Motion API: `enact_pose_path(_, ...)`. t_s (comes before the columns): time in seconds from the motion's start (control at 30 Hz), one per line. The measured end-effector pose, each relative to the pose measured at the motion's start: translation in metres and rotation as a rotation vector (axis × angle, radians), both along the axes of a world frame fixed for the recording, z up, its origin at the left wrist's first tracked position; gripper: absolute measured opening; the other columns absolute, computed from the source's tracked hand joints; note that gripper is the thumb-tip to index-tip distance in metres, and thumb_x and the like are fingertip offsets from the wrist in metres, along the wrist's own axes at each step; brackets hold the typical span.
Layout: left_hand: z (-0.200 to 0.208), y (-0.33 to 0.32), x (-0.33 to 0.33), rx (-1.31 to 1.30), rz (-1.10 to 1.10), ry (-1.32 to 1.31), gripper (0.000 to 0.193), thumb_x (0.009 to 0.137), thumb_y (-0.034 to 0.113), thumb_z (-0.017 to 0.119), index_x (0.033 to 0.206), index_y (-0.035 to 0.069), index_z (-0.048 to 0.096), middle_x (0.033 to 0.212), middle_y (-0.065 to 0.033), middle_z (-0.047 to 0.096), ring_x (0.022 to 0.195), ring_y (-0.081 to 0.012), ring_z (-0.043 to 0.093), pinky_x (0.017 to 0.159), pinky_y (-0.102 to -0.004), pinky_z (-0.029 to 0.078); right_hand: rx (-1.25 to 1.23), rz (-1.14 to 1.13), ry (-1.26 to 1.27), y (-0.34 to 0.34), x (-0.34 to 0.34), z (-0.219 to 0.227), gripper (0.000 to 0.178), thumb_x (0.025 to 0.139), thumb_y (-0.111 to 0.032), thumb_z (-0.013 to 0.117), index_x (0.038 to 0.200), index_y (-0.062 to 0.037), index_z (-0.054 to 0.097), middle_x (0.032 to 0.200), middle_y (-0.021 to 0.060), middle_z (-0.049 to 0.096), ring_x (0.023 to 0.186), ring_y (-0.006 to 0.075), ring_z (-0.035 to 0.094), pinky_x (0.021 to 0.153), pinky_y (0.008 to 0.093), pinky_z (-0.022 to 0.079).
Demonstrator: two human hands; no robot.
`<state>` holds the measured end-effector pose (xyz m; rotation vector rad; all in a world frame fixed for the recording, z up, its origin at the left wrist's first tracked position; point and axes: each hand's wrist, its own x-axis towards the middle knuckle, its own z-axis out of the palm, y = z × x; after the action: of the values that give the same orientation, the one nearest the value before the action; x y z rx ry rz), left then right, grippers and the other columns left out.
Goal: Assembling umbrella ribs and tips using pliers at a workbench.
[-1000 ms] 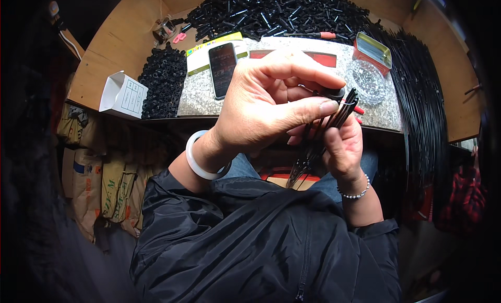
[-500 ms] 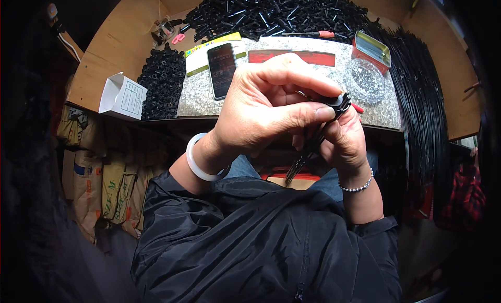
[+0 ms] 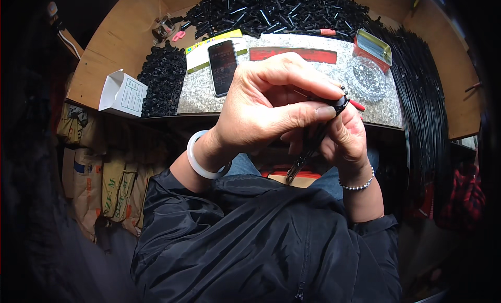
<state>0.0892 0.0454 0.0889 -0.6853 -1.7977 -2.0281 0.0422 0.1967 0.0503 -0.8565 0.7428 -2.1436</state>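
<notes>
In front of the table edge, my left hand [image 3: 261, 102] pinches a small black round part [image 3: 338, 103] between thumb and forefinger. My right hand [image 3: 345, 141] is closed just below it, its thumb up against the underside of the part. A bundle of thin black rods [image 3: 308, 154] runs down from there between the hands, its ends pointing toward my lap. The right fingers curl round the upper end of this bundle; their tips are partly hidden. A small red tip [image 3: 357, 105] shows just beyond the right hand; what it belongs to is hidden.
Across the back lies a heap of black tubular parts [image 3: 271, 13]; small black pieces [image 3: 163, 78] pile at left. A phone [image 3: 223, 68], white box [image 3: 123, 96], red bar [image 3: 292, 54], tin [image 3: 373, 48], clear dish [image 3: 366, 79] and long black rods [image 3: 420, 89] surround the work area.
The black round part has turned slightly between my fingers, and the right thumb has shifted a little under it. Both hands otherwise stay in place.
</notes>
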Motion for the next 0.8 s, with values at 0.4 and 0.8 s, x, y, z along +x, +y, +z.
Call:
enact_pose_path(0.4,0.01,-0.003,-0.007,0.066,0.064,-0.136,0.073,0.077,-0.005,0.066,0.139,0.002,0.028,0.109,-0.0231,0.059,0.092,-0.0207,0.064,0.082,-0.0281,0.051,0.057,-0.332,0.071,-0.006,0.005,-0.003,0.016,0.088,-0.011,0.061,0.086,-0.0068,0.046,0.068,0.0092,0.06,0.051,0.0048,0.049,0.046,0.0157,0.037)
enact_pose_path(0.8,0.022,0.013,0.018,-0.423,0.399,0.018,0.03,0.08,-0.007,0.061,0.111,-0.006,0.06,0.091,-0.0093,0.066,0.078,-0.0096,0.063,0.067,-0.0199,0.051,-0.012,-0.409,0.198,-0.006,0.01,-0.012,0.012,0.09,-0.007,0.055,0.097,-0.0024,0.046,0.077,0.0049,0.058,0.067,0.0054,0.056,0.06,0.0175,0.046)
